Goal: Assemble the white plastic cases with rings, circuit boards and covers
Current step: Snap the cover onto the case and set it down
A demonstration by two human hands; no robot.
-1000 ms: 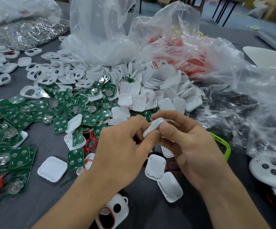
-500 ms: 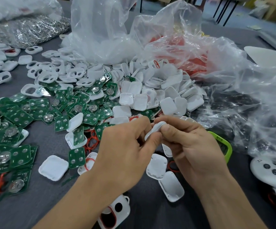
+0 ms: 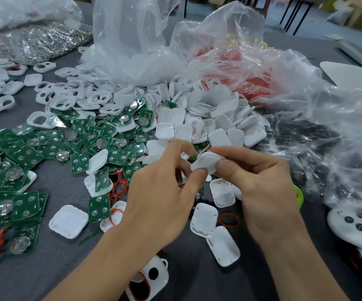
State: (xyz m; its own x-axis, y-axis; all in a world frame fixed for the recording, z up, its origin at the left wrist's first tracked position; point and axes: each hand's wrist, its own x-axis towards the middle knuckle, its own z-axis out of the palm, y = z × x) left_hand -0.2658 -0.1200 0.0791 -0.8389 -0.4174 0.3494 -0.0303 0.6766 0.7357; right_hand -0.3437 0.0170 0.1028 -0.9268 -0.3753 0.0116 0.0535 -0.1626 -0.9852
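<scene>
Both hands meet above the middle of the grey table. A white plastic case (image 3: 207,162) is pinched between the thumbs and fingers of my left hand (image 3: 164,198) and my right hand (image 3: 260,192). Its underside and what is inside it are hidden by my fingers. Green circuit boards (image 3: 52,153) lie scattered to the left. White covers (image 3: 217,122) are heaped behind my hands, and white cases with holes (image 3: 67,98) lie further back left. Red rings (image 3: 118,187) lie beneath my left hand, with one red ring (image 3: 228,220) near my right wrist.
Clear plastic bags (image 3: 251,68) with red and dark parts rise behind and to the right. A bag of metal key rings (image 3: 45,40) sits far left. A white controller (image 3: 358,227) lies at the right edge. A case with a red ring (image 3: 147,281) lies by my left forearm.
Both hands still hold the white case; they have shifted slightly up and right, and the case now shows more of its flat face between the thumbs.
</scene>
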